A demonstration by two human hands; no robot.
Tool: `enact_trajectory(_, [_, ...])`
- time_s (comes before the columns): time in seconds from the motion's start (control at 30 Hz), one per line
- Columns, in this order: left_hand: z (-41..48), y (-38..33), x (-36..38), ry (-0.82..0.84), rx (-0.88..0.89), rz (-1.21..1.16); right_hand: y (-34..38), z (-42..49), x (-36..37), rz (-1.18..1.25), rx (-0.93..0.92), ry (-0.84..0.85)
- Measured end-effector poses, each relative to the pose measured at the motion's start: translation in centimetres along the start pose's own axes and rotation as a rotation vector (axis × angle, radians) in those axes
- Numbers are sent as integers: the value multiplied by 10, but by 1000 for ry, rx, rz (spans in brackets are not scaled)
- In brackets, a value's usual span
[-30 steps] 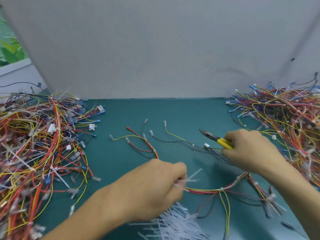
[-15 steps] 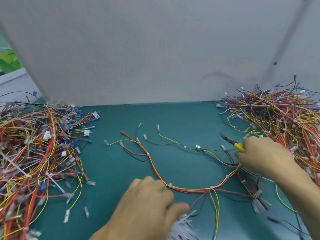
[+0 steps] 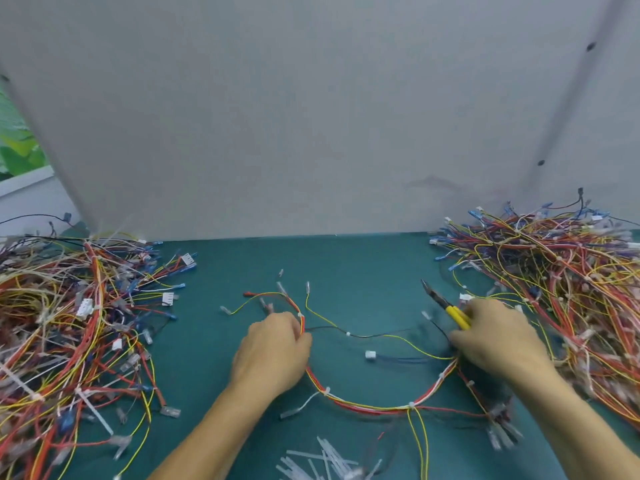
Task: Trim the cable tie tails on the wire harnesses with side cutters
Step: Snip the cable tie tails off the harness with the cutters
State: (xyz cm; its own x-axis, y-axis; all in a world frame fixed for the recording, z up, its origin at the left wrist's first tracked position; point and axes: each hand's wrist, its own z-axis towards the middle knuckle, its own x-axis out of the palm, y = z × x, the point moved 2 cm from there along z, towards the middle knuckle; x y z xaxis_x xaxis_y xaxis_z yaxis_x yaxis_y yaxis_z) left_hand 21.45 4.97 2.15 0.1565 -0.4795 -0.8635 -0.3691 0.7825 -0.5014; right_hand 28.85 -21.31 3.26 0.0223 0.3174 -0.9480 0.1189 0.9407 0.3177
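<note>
Wire harness (image 3: 367,407), looped on the green worktop (image 3: 363,261) between the two grips, red-and-yellow trunk sagging toward the near edge, thin yellow and black branches strung across above it.

Behind both grips, a grey panel (image 3: 311,116) filling the upper half. Well left of the left grip, a big tangled harness pile (image 3: 69,323), cut off by the left edge. Just right of the right grip, a second pile (image 3: 561,289), cut off at the right edge. Single harnesses in either heap impossible to tell apart.

Left grip (image 3: 273,351): fingers curled round the trunk at the loop's upper left end, fingertips hidden under the hand. Right grip (image 3: 495,337): wrapped round the yellow handles of the side cutters (image 3: 446,306), dark blades poking out up and to the left, seemingly together but too blurred to be sure. Loop's right end lost beneath this grip, contact there unclear. Below the same grip, a cluster of connectors (image 3: 502,427) smeared by motion.

Nearer than the left grip, a heap of cut tie tails (image 3: 322,462), cropped by the bottom edge. Just below that grip, an uncut tail (image 3: 299,405) sticking out from a tie on the trunk. Between the grips, a small white plug (image 3: 370,355).

Since half a second ago: left grip up from the heap of cut tails to the trunk. Right grip and cutters at much the same end of the harness.
</note>
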Motion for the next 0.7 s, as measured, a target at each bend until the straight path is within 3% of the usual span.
enact_trajectory(0.13, [17,-4,-41,-145,58,-668,25,5,-27,414,-131,-332])
enact_trajectory(0.23, [31,-7,-65,-201,119,-908,53,10,-42,786,-195,-376])
enact_trajectory(0.4, [51,-4,-65,-245,156,-1042,83,24,-33,1219,-186,-231])
enact_trajectory(0.7, [68,12,-36,-190,115,-1130,83,42,-5,1340,-67,-68])
